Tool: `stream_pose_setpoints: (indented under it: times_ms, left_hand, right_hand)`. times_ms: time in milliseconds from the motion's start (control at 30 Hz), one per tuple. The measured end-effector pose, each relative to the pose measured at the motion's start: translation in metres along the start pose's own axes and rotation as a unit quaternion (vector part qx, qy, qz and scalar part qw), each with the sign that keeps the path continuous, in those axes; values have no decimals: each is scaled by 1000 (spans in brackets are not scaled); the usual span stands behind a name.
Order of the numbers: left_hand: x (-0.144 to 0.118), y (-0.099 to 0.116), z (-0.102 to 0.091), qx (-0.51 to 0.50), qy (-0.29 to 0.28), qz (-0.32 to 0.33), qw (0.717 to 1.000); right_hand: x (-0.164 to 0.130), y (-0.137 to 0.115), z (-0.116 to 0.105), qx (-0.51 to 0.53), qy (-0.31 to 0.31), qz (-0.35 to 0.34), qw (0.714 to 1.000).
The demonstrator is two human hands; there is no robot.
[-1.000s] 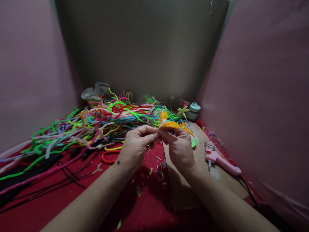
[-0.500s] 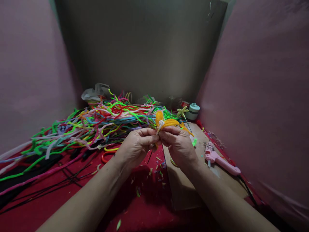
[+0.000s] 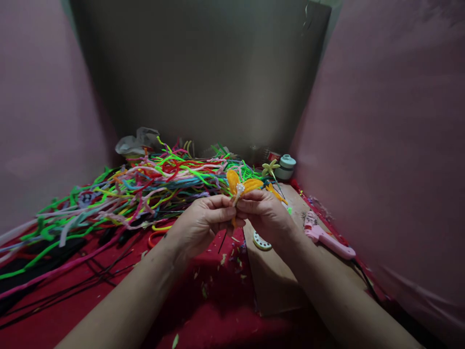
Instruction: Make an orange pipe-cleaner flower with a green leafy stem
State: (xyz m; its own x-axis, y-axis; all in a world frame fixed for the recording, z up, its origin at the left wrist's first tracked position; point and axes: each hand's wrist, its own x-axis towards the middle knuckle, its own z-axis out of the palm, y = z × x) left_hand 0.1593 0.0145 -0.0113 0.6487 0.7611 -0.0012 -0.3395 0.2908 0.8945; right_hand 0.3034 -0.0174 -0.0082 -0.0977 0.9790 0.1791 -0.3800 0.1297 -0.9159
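Both hands meet at the middle of the head view around an orange pipe-cleaner flower. White stamens stand at the flower's centre, and a thin dark stem hangs below the fingers. My left hand is closed, thumb and fingers pinching the flower's base from the left. From the other side my right hand pinches the same base, its fingertips against the left ones. The fingers hide the lower petals and the joint. Just beyond the right hand lies another orange pipe-cleaner piece.
A heap of coloured pipe cleaners spreads across the back left. On the right, a pink glue gun rests on a brown board near a round dotted piece. A yellow flower and pale-green jar stand behind. Scraps litter the red cloth.
The view has shifted slightly. The orange flower has turned a little, so its petals look more spread and its dark stem shows more. Both hands still pinch its base.
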Motion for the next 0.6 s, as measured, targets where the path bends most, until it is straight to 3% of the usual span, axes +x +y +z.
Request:
stream_pose_setpoints:
  times_ms: [167,267,333,367,400,433,500,600]
  left_hand:
    - [-2,2,1,-8,6,23,1000]
    - [-2,4,1,-23,23,48,998]
    - [-1,6,-1,-34,30,65,997]
    - [0,6,-2,-39,33,71,996]
    - [1,6,-3,-43,36,76,996]
    - [2,6,-4,-47,40,79,995]
    - [3,5,-6,-55,47,85,994]
    - [6,3,-7,-60,49,83,994]
  right_hand:
    - [-1,-6,-2,1,-22,-2,1000]
    - [9,-25,-30,-144,24,-10,989]
    - [22,-41,-59,-325,122,-42,937]
    - [29,-48,-75,-449,176,-39,875]
    - [36,-54,-90,-576,205,-5,791]
    - [42,-58,-103,-617,208,24,758]
    - [50,-58,-122,-660,201,63,721]
    - [56,-46,-134,-702,191,105,678]
